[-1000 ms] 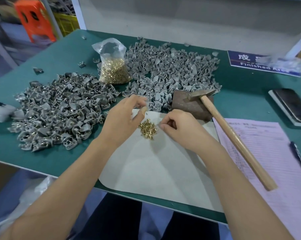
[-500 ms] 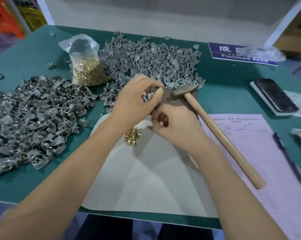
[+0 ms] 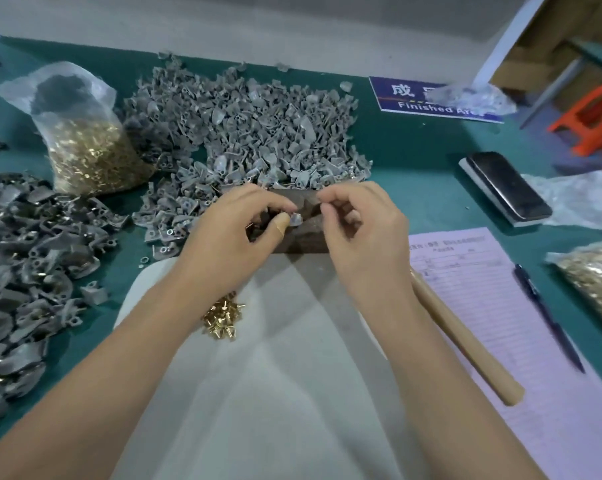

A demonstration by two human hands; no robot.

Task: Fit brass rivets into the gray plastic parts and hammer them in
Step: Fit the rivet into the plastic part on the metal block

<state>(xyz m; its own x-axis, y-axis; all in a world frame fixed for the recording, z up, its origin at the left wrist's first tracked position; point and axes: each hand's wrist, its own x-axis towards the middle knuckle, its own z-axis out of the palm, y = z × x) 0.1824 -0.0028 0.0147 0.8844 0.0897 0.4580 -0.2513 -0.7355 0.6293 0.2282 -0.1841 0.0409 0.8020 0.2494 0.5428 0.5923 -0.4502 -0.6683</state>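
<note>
Both hands are over the dark block [image 3: 303, 237] at the far edge of the white mat [image 3: 275, 393]. The left hand [image 3: 230, 237] pinches a small gray part [image 3: 295, 219] between the thumb and the curled fingers, just above the block. The right hand [image 3: 361, 233] is close beside it, with fingers curled and the fingertips brought together near the part; if it holds a rivet, it is too small and blurred to tell.

A small heap of loose rivets [image 3: 223, 317] lies on the mat, near the left wrist. Behind the block is a big pile of gray parts [image 3: 244, 133], and a 2nd pile [image 3: 26, 271] is at the left side of the green table [image 3: 413, 161]. A clear bag of rivets [image 3: 85, 147] stands between the 2 piles.

The hammer handle [image 3: 465, 341] lies on a pink form [image 3: 500, 323] at the right; the head is hidden behind the right hand. A pen [image 3: 548, 317] lies on the form's right edge, and a phone [image 3: 507, 188] lies farther back.
</note>
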